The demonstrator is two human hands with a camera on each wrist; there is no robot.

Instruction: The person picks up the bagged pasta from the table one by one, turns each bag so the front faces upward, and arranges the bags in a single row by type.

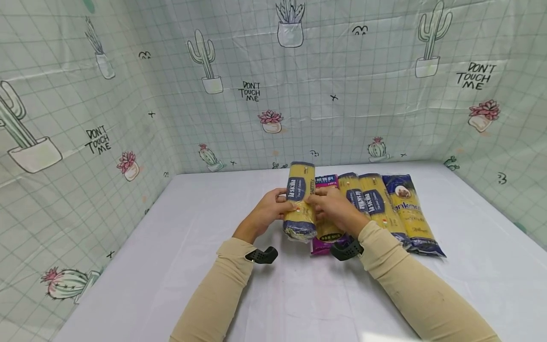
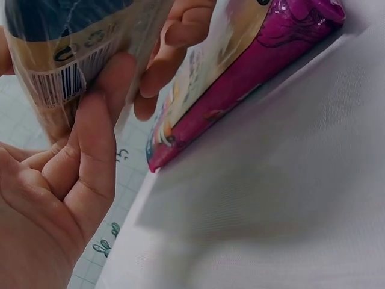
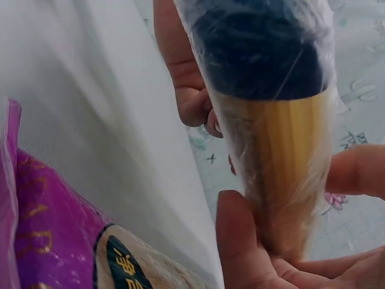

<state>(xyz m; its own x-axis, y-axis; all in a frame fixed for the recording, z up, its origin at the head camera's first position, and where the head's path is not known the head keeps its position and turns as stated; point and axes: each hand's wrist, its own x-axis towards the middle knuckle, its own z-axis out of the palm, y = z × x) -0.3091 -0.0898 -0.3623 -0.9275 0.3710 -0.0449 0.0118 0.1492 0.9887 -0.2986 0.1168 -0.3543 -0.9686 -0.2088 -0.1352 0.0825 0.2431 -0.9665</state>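
A pack of spaghetti [image 1: 300, 190] in clear wrap with dark blue bands is held up between both hands, its lower end tilted toward me. My left hand [image 1: 268, 209] grips its left side, thumb on the front. From the right, my right hand [image 1: 335, 205] pinches the pack with thumb and fingers. In the left wrist view a barcode shows on the pack [image 2: 57, 84], beside the left fingers. The right wrist view shows the blue band and yellow strands of the pack [image 3: 283, 138]. Just right of it lies a magenta pasta bag [image 1: 326, 180], partly hidden by the right hand.
Right of the magenta bag, two more blue-banded spaghetti packs [image 1: 349, 183] [image 1: 378, 202] lie side by side. A blue and yellow pasta bag [image 1: 412, 213] lies at the row's right end. The white table [image 1: 192, 228] meets a cactus-print cloth [image 1: 299, 114] behind.
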